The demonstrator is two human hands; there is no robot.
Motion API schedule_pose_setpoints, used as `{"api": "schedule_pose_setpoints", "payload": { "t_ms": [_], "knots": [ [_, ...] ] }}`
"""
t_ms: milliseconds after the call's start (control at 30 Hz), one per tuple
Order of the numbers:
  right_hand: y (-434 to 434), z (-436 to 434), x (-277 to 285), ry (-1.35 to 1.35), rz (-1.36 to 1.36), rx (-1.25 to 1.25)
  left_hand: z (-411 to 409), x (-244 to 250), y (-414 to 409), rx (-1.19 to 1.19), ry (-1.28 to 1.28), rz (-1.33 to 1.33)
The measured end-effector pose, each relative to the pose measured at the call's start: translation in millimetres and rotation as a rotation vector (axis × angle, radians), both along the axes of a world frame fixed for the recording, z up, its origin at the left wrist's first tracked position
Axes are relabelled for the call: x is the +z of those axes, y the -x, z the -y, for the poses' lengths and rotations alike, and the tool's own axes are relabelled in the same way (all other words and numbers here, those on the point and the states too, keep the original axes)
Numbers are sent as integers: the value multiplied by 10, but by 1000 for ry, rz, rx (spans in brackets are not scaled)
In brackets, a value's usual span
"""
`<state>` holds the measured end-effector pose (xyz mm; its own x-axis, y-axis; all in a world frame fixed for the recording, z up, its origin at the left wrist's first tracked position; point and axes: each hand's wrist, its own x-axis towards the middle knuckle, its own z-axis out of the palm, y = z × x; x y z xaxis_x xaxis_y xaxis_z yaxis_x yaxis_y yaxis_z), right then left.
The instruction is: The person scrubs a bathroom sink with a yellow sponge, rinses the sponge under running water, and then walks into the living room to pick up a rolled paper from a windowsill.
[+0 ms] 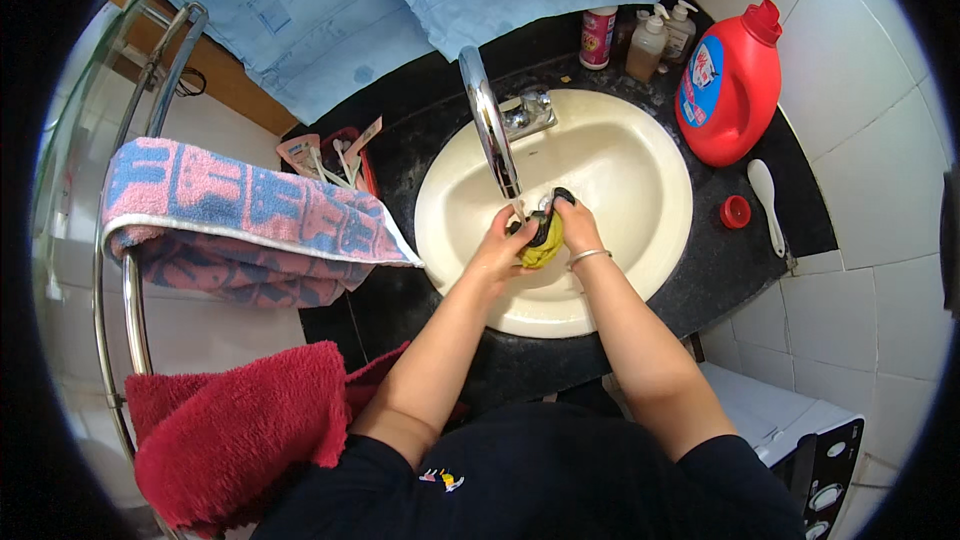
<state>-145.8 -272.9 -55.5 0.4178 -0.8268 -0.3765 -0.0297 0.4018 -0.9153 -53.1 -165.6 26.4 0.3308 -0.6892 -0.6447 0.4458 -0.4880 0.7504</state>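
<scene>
Over the basin, my left hand [496, 249] and my right hand [577, 229] grip a bunched yellow-green fabric item [541, 253] with black bands or trim. What kind of item it is cannot be told. A thin stream of water falls onto it from the curved chrome faucet [491, 127], close to my left fingers. Around my right wrist sits a metal bangle [589, 256]. The cream oval washbasin [651, 199] is set into a black countertop, and the item and hands partly cover its drain.
To the right stand a red detergent jug [731, 82], its red cap [735, 211] and a white brush [765, 202]. Pump bottles [646, 49] and a pink bottle [598, 37] line the back. Towels [247, 202] hang at left. A washing machine [780, 405] is at lower right.
</scene>
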Motion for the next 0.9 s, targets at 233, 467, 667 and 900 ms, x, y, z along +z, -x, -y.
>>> {"api": "schedule_pose_setpoints", "payload": {
  "t_ms": [233, 467, 667, 900],
  "knots": [
    [377, 241, 189, -251, 188, -279, -272, -443, -601, -414, 111, 564],
    [611, 331, 417, -116, -43, -141, -234, -217, -682, 238, 201, -94],
    [494, 16, -8, 660, -224, 778, -4, 129, -457, 298, 300, -607],
    [167, -186, -258, -257, 280, 69, -10, 21, -464, 524, 284, -502]
  ]
}}
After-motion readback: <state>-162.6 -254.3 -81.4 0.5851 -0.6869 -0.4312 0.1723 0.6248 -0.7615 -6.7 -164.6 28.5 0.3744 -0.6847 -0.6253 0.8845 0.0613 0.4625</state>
